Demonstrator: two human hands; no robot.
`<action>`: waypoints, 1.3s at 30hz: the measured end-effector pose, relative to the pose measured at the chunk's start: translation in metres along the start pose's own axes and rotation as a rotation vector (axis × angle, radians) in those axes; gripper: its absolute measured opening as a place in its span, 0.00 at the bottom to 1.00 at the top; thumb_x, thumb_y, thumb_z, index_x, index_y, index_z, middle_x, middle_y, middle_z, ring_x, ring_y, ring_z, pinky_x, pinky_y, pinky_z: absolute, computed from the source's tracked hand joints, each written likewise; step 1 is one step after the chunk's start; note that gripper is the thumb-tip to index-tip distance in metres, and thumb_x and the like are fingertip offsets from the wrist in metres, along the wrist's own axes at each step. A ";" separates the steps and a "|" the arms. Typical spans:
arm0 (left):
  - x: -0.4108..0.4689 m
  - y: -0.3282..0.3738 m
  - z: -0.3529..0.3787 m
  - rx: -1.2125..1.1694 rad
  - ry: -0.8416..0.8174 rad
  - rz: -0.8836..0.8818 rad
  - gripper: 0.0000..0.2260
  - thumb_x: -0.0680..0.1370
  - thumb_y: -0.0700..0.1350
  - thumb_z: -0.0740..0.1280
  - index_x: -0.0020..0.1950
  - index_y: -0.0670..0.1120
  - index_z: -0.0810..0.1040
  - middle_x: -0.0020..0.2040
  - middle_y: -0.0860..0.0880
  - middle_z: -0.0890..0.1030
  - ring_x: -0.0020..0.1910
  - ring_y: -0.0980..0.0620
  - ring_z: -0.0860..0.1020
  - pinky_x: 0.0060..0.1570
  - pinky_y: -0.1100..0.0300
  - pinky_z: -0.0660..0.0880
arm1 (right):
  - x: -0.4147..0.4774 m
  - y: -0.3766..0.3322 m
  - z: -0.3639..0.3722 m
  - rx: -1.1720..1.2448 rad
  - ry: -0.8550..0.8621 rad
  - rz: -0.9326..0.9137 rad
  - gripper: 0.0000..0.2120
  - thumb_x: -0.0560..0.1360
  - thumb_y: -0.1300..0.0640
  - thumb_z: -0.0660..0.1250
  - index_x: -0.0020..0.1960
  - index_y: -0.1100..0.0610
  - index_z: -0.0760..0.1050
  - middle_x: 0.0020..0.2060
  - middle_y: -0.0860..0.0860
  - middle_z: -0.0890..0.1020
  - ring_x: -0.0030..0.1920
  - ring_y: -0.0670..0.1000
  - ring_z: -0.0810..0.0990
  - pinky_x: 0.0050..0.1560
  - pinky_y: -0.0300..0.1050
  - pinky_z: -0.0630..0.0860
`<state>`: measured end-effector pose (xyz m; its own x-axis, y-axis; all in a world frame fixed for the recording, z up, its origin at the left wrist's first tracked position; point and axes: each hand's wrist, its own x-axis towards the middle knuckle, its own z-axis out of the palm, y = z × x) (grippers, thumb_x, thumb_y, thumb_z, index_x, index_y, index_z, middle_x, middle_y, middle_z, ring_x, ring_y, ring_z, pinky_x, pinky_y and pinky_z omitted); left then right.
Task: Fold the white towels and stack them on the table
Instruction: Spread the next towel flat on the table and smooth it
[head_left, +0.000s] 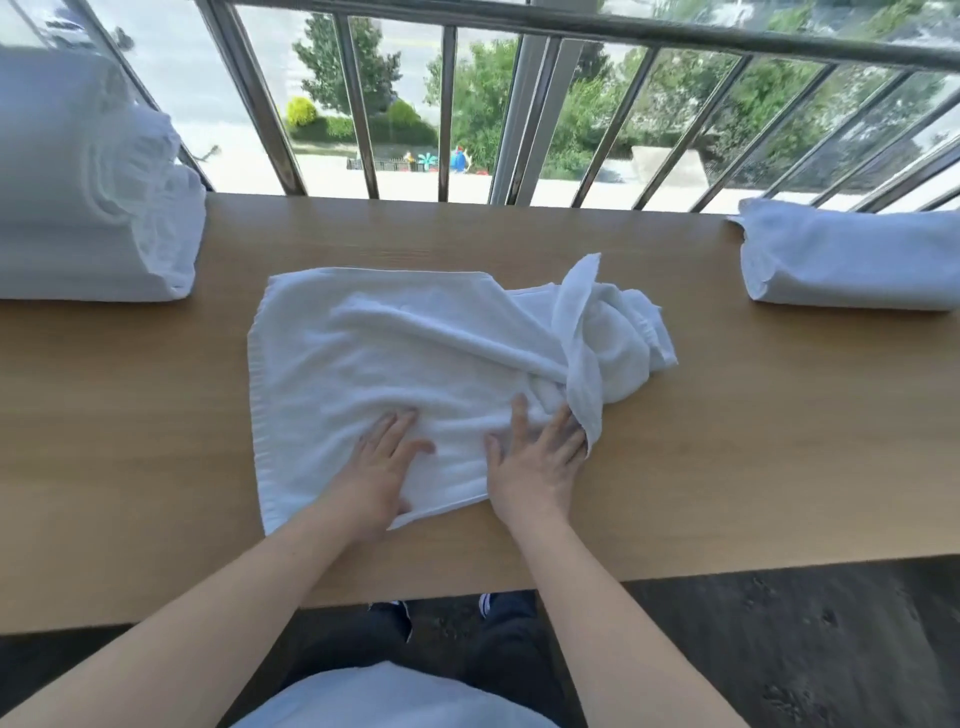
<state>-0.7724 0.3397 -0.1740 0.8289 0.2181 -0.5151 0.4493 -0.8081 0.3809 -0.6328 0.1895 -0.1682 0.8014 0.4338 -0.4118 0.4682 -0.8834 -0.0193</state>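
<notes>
At the middle of the light wooden worktop (753, 415) lies a rumpled white terry towel (395, 353), long axis left to right, left part flat, right end twisted into a bunch. On its near edge the left grip (382, 467) and right grip (535, 462) press flat, fingers straight and spread. A pile of folded white towels (78, 208) sits at the far left corner, one folded white towel (852, 260) at the far right.
</notes>
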 end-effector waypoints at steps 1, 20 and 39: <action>-0.001 0.000 -0.002 -0.013 -0.010 -0.010 0.31 0.79 0.44 0.70 0.76 0.55 0.57 0.81 0.51 0.35 0.80 0.48 0.35 0.79 0.50 0.42 | 0.002 0.007 -0.001 -0.014 0.006 -0.017 0.33 0.82 0.36 0.41 0.79 0.46 0.29 0.76 0.68 0.32 0.76 0.72 0.44 0.75 0.67 0.47; 0.182 0.184 -0.100 -0.397 0.392 0.032 0.28 0.76 0.44 0.74 0.75 0.48 0.69 0.75 0.47 0.66 0.61 0.47 0.75 0.60 0.60 0.72 | 0.091 0.166 -0.082 0.620 0.174 0.079 0.17 0.82 0.42 0.56 0.62 0.54 0.61 0.50 0.53 0.81 0.50 0.63 0.81 0.46 0.53 0.71; 0.275 0.229 -0.133 -0.444 0.692 0.115 0.10 0.75 0.40 0.74 0.49 0.55 0.81 0.44 0.56 0.76 0.46 0.50 0.72 0.52 0.50 0.73 | 0.064 0.280 -0.050 1.614 -0.254 0.182 0.08 0.75 0.59 0.71 0.49 0.47 0.80 0.41 0.46 0.84 0.43 0.46 0.83 0.40 0.36 0.77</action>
<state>-0.3974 0.2876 -0.1270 0.8301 0.5520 0.0794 0.3186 -0.5862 0.7449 -0.4321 -0.0215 -0.1547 0.6449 0.4156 -0.6414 -0.5986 -0.2471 -0.7620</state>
